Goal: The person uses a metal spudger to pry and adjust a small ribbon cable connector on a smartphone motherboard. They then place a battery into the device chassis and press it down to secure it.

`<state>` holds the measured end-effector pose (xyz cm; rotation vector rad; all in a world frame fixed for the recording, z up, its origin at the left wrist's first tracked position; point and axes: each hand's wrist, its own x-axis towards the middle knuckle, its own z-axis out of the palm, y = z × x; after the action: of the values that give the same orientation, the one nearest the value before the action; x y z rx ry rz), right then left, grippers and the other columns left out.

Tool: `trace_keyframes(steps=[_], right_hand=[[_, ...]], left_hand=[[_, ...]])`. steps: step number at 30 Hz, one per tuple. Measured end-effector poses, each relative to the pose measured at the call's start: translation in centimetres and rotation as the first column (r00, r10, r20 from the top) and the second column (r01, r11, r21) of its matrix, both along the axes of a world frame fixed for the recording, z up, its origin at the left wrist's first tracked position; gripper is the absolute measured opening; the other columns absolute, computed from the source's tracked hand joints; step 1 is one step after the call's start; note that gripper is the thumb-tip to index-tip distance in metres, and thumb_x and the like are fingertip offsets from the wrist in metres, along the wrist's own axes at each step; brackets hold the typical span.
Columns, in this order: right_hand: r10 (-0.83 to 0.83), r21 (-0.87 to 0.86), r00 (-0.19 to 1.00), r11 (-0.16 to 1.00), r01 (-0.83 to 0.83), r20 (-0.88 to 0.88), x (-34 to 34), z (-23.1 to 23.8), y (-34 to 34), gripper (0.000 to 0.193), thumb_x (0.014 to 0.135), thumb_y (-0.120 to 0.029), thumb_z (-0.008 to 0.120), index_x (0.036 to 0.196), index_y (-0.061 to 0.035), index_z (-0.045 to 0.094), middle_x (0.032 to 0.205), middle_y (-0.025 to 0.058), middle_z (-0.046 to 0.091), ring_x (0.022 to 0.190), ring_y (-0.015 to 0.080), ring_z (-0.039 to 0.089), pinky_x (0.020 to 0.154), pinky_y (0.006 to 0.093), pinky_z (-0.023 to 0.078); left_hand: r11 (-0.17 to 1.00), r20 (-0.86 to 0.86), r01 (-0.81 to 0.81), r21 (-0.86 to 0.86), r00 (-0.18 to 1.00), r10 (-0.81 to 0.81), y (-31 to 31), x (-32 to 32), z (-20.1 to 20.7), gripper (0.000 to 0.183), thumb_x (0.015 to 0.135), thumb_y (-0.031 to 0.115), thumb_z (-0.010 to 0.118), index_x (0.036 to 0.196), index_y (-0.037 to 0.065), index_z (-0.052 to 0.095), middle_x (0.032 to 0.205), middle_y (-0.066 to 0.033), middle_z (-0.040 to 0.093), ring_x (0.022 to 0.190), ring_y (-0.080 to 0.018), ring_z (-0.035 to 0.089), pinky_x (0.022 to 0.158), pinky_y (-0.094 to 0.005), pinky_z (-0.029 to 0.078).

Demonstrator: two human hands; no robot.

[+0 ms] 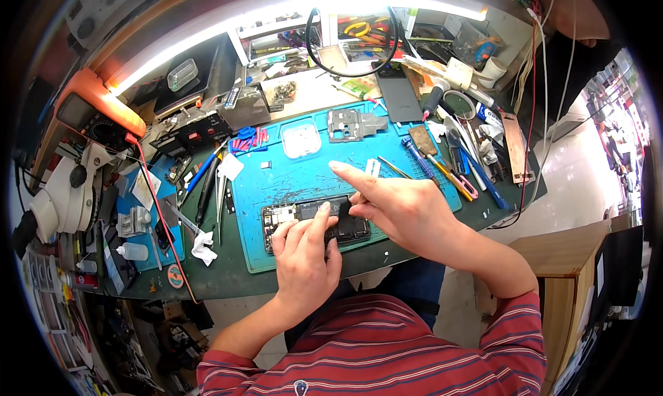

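An opened phone [277, 218], its inner parts bare, lies lengthwise on a blue work mat [252, 182] in front of me. My left hand [304, 254] holds it down, fingers bent over its middle and thumb by the near edge. Over the phone's right half is my right hand [407, 206], index finger stretched to the left. Its thumb and other fingers pinch together close to the dark battery area; what they grip is too small to make out. A small whitish flat piece [373, 166] shows just behind that index finger.
At the mat's far side are a clear tray [302, 141], a removed phone part [349, 125] and a dark phone panel [399, 95]. Screwdrivers and pens [452, 178] crowd the right. An orange multimeter [100, 116] with a red lead, tweezers [221, 195] and crumpled tissue [203, 248] occupy the left.
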<state>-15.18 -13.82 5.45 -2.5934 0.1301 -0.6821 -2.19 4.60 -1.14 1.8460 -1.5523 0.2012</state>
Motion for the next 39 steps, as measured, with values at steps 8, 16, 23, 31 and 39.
trace_keyframes(steps=[8,16,23,31,39], right_hand=[[0.011,0.137,1.000,0.990,-0.014,0.020,-0.1,-0.4,0.0,0.073,0.095,-0.007,0.076,0.162,-0.0161,0.049,0.092,0.0111,0.078,0.079,0.0280,0.077,0.067,0.0402,0.059],[0.026,0.167,0.999,0.985,-0.031,0.036,-1.4,-1.8,-0.5,0.055,0.088,0.010,0.062,0.140,-0.0086,0.065,0.114,0.0139,0.067,0.090,0.0285,0.071,0.073,0.0384,0.059],[0.104,-0.177,0.995,0.979,-0.104,-0.006,-2.6,-5.5,-1.3,0.044,0.080,-0.006,0.077,0.123,-0.0126,0.077,0.120,-0.0018,0.074,0.080,0.0169,0.068,0.064,0.0314,0.059],[0.090,-0.254,0.996,0.963,-0.094,-0.027,-3.1,-5.9,-1.2,0.041,0.078,-0.010,0.076,0.119,-0.0081,0.077,0.120,-0.0008,0.073,0.077,0.0141,0.065,0.060,0.0278,0.055],[0.020,-0.183,0.999,0.983,-0.027,-0.040,-2.0,-6.1,-1.0,0.047,0.082,-0.007,0.075,0.129,-0.0053,0.073,0.117,0.0057,0.069,0.077,0.0190,0.068,0.062,0.0319,0.056]], left_hand=[[1.000,-0.085,0.021,-0.001,0.996,-0.021,-0.1,0.0,0.0,0.070,0.090,-0.003,0.072,0.155,-0.001,0.048,0.120,-0.0083,0.077,0.108,-0.0269,0.069,0.108,-0.0471,0.040],[0.978,-0.405,0.183,-0.099,0.891,-0.207,-0.8,-0.4,-0.9,0.073,0.091,-0.014,0.068,0.159,0.002,0.045,0.123,-0.0121,0.076,0.112,-0.0253,0.071,0.102,-0.0410,0.051],[0.981,-0.147,0.182,-0.061,0.971,-0.189,-0.5,0.1,-0.6,0.061,0.088,-0.006,0.075,0.146,0.005,0.060,0.124,-0.0097,0.071,0.113,-0.0301,0.069,0.103,-0.0441,0.051],[0.961,0.152,0.095,0.259,0.979,-0.138,1.0,-0.3,0.3,0.073,0.087,0.040,0.082,0.147,0.004,0.062,0.134,-0.0110,0.053,0.124,-0.0318,0.051,0.107,-0.0491,0.042],[0.953,0.167,0.026,0.301,0.983,-0.080,0.1,-0.8,0.4,0.079,0.086,0.051,0.081,0.148,0.006,0.062,0.131,-0.0099,0.053,0.122,-0.0281,0.050,0.109,-0.0480,0.037]])
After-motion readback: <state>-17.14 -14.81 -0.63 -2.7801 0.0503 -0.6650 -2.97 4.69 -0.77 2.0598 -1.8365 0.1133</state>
